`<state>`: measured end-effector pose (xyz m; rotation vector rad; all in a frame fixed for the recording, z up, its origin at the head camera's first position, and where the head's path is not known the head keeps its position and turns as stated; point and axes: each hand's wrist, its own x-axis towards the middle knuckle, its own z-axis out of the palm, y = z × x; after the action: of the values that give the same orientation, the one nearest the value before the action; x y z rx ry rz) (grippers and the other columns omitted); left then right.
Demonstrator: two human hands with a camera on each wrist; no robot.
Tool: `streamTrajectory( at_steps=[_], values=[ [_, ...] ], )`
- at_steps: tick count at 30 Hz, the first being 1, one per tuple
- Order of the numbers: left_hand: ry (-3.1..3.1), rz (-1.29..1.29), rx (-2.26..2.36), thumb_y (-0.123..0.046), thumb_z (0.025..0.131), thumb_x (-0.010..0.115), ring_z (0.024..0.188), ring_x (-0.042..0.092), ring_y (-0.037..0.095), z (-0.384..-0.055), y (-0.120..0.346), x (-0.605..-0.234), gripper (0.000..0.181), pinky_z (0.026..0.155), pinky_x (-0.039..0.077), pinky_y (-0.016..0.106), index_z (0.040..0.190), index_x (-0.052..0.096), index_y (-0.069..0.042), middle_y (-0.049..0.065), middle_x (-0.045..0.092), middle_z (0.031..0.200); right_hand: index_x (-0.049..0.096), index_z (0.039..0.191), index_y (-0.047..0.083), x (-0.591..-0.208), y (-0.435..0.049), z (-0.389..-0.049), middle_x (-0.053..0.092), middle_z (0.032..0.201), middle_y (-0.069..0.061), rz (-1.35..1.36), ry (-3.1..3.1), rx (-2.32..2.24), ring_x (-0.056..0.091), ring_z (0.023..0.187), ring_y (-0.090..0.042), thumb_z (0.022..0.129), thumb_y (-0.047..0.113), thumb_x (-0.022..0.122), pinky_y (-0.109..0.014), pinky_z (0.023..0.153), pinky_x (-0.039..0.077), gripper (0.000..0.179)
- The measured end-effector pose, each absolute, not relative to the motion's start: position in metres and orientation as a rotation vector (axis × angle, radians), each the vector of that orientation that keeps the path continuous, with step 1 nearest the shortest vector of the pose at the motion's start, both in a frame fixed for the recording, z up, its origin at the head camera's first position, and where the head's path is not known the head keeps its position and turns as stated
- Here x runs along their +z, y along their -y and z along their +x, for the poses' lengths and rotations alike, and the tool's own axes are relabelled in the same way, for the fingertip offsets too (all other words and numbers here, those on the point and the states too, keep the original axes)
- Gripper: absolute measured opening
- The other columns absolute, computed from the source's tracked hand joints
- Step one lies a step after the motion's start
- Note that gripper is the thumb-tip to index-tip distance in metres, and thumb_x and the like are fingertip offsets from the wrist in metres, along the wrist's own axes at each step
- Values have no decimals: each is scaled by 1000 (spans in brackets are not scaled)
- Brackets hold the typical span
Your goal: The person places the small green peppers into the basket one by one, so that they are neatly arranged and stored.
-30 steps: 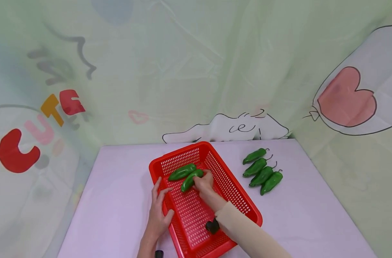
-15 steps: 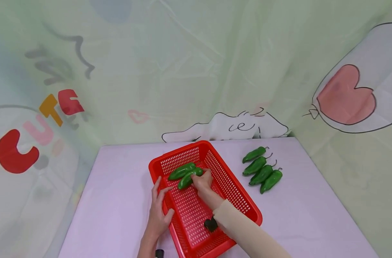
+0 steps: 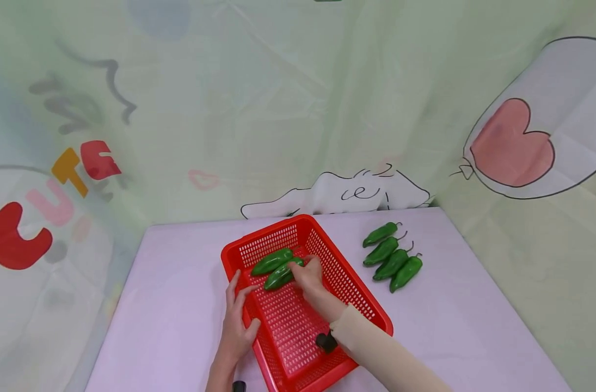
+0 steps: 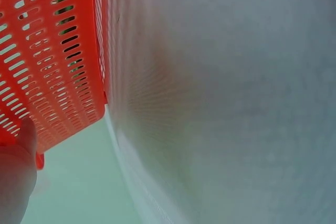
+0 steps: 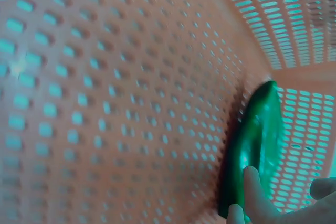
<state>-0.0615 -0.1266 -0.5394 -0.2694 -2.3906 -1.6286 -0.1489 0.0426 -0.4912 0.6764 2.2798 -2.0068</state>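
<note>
A red perforated plastic basket [image 3: 349, 272] stands slanted on the table. Inside, towards its far end, two long green peppers lie side by side. My right hand [image 3: 311, 279] reaches in and pinches the nearer green pepper [image 3: 277, 277] by its stem end; in the right wrist view its fingertips [image 5: 252, 182] touch the skin. Just behind lies the other green pepper [image 3: 270, 262]. My left hand [image 3: 236, 331] rests on the basket's left rim, fingers spread and fairly straight. In the left wrist view, one digit [image 4: 23, 145] lies against the basket wall.
Several green peppers [image 3: 393, 258] lie in a slanting row on the table right of the basket. A pale cloth covers the table [image 3: 180, 294]. Printed curtains [image 3: 219, 109] hang behind and at both sides. A black wrist device [image 3: 326, 342] shows under the right sleeve.
My right hand has shifted the held pepper slightly left, closer alongside the other pepper in the basket. My left hand keeps its place on the rim. The head view has turned slightly.
</note>
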Motion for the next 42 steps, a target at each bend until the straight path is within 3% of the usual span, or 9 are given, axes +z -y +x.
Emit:
streamTrajectory(
  at_steps=[6, 13, 20, 25, 29, 33, 42],
  values=[
    [2387, -267, -1636, -6, 67, 60, 143, 25, 36, -62, 126, -540, 64, 95, 49, 56, 129, 55, -21, -5, 14, 162, 32, 139, -8, -471, -58, -148, 45, 124, -29, 617, -2258, -2062, 61, 97, -37, 93, 9, 58, -25, 58, 55, 56],
    [2392, -257, -1623, -6, 67, 58, 143, 24, 38, -61, 126, -542, 62, 95, 48, 59, 128, 56, -17, 5, 16, 162, 37, 140, -3, -448, -73, -146, 41, 132, -25, 614, -2199, -2087, 53, 109, -33, 94, 15, 59, -30, 62, 59, 54],
    [2392, -248, -1649, -7, 67, 62, 144, 23, 37, -59, 125, -545, 65, 95, 49, 55, 129, 54, -23, -6, 13, 162, 35, 141, -3, -437, -95, -145, 45, 131, -26, 578, -2226, -2067, 55, 112, -36, 96, 16, 56, -27, 61, 59, 54],
    [2396, -242, -1646, -7, 68, 62, 144, 23, 34, -60, 126, -543, 65, 95, 49, 54, 130, 54, -25, 0, 15, 162, 31, 145, -2, -428, -116, -148, 41, 136, -28, 568, -2216, -2111, 55, 118, -39, 97, 14, 55, -31, 69, 60, 56],
    [2398, -250, -1629, -6, 68, 59, 144, 23, 36, -61, 128, -542, 64, 96, 48, 57, 130, 55, -17, 8, 16, 162, 31, 147, -1, -421, -136, -150, 40, 138, -27, 597, -2202, -2131, 52, 122, -40, 97, 13, 53, -37, 79, 60, 56],
    [2402, -259, -1627, -5, 68, 57, 144, 23, 38, -62, 129, -542, 63, 96, 48, 59, 131, 55, -13, 10, 15, 162, 32, 147, 0, -417, -157, -149, 42, 139, -26, 653, -2225, -2113, 53, 123, -39, 97, 14, 52, -35, 77, 60, 56],
    [2401, -265, -1644, -4, 68, 58, 144, 22, 38, -63, 128, -540, 65, 96, 47, 59, 131, 55, -19, 8, 15, 162, 26, 151, -1, -419, -201, -142, 37, 143, -25, 684, -2267, -2054, 53, 123, -33, 100, 20, 50, -26, 76, 59, 60]
  ],
)
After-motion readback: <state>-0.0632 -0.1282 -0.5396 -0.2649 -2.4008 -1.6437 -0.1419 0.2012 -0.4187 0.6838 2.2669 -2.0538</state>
